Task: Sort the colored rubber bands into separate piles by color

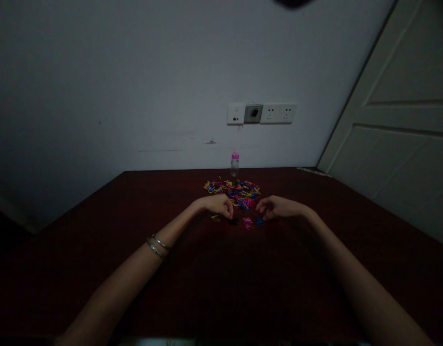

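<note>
A heap of small thin multicoloured loops, like rubber bands point(239, 191), lies on the dark red table. At its front left, my left hand point(220, 205) has its fingers curled and pressed together, just over a small black cluster point(233, 221); anything in the fingertips is too small to make out. My right hand point(275, 206) is at the heap's front right, fingers bent with a gap between fingertips and thumb, close above a blue cluster point(260, 221). Between the hands lies a pink cluster point(247, 223). Yellow loops point(215, 218) lie below my left hand.
A clear bottle with a pink cap point(234, 166) stands behind the heap, near the wall. Sockets and switch plates point(262, 114) are set in that wall. A panelled door point(398, 120) borders the right side. The table point(221, 288) stretches toward me in dim light.
</note>
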Tool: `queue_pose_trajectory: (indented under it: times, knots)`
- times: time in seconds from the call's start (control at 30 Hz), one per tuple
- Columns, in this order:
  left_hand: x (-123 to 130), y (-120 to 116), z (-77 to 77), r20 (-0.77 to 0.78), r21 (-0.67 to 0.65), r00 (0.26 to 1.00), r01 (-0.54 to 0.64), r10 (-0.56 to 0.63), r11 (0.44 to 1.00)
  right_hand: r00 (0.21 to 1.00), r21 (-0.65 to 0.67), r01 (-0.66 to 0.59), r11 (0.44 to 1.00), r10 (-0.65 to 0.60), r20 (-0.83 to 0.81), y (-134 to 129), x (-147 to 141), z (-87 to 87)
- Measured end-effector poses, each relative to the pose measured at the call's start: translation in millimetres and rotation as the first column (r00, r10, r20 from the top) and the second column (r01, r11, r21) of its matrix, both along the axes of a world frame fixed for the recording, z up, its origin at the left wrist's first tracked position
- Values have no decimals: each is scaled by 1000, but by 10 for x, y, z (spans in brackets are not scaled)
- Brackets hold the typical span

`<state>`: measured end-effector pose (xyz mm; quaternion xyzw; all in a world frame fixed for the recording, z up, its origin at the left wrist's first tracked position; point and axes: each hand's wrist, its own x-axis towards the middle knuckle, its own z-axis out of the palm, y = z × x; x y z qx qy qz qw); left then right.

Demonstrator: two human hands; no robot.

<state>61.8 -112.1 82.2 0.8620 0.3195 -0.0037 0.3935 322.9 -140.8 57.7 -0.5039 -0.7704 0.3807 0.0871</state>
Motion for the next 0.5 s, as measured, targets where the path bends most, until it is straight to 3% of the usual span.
queue_pose_trajectory:
  times: [0.13, 0.27, 0.4, 0.5]
  knots:
    - [-54, 111, -26, 59, -15, 997, -54, 55, 998, 997, 61, -42, 997, 38, 68, -62, -50, 71]
    - [-169, 363, -153, 210, -30, 949, -235, 236, 971, 987, 66, -79, 995, 69, 148, -129, -123, 128]
    - [-288, 585, -319, 322, -79, 814, -485, 483, 871, 975, 114, -100, 988, 75, 211, -167, -206, 154]
    - [-357, 680, -400, 406, -205, 673, -592, 618, 779, 970, 118, -105, 987, 76, 231, -175, -247, 150]
